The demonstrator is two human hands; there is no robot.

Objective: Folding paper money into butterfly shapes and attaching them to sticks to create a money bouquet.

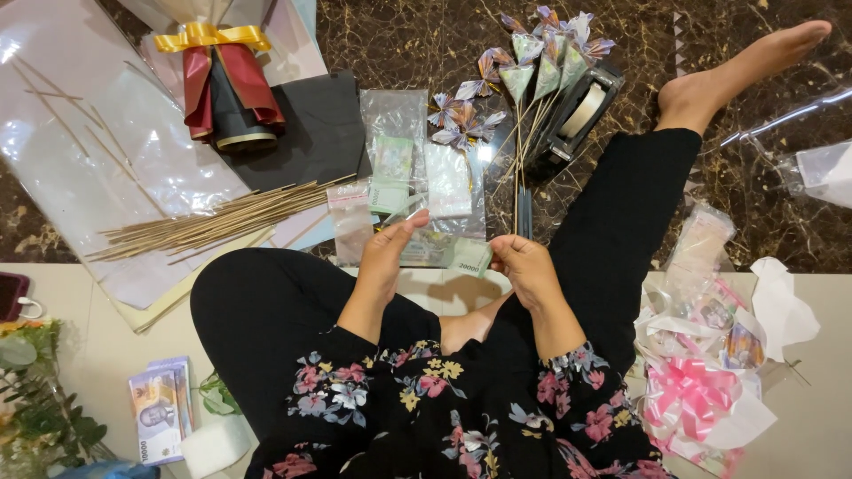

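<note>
both hands pinch a greenish banknote (448, 253) over the lap: left hand (387, 257) w/ thumb up on its left end, right hand (525, 266) fingers curled on the right end. bamboo sticks (213, 222) lie to the left, folded-note flowers (532, 62) & tape dispenser (581, 111) ahead.

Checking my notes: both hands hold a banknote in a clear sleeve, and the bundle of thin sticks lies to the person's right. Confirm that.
Not quite. The head view shows both hands, left hand and right hand, on the sleeved banknote, but the bundle of thin sticks lies to the person's left.
</note>
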